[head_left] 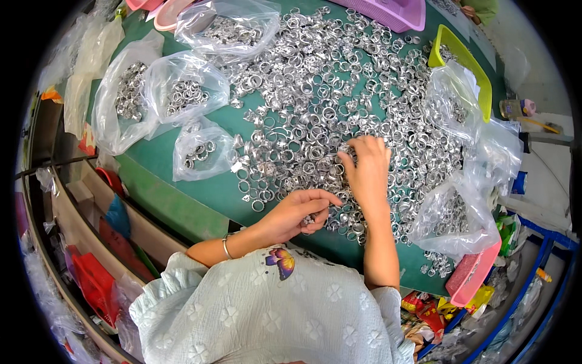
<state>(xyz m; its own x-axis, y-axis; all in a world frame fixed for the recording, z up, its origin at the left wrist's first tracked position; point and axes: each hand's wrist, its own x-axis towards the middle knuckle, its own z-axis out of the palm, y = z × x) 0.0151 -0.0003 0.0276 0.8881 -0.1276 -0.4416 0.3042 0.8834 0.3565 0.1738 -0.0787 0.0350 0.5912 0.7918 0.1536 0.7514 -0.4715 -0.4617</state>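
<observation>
A wide heap of silver-coloured rings (291, 130) is spread over the green tabletop (206, 197) in front of me. At the near edge of the heap my left hand (300, 212) is curled closed, with a few rings (310, 218) showing between its fingers. My right hand (368, 173) reaches into the heap just right of it. Its fingers bend down onto the rings, thumb apart from them, and the fingertips are partly hidden. A metal bangle (226, 247) circles my left wrist.
Clear plastic bags of rings (185, 79) lie at the left, and another bag (454, 212) lies at the right. A yellow-green basket (482, 79), a purple basket (394, 12) and a pink tray (473, 276) edge the table. Another person's hand (470, 13) shows at the far right.
</observation>
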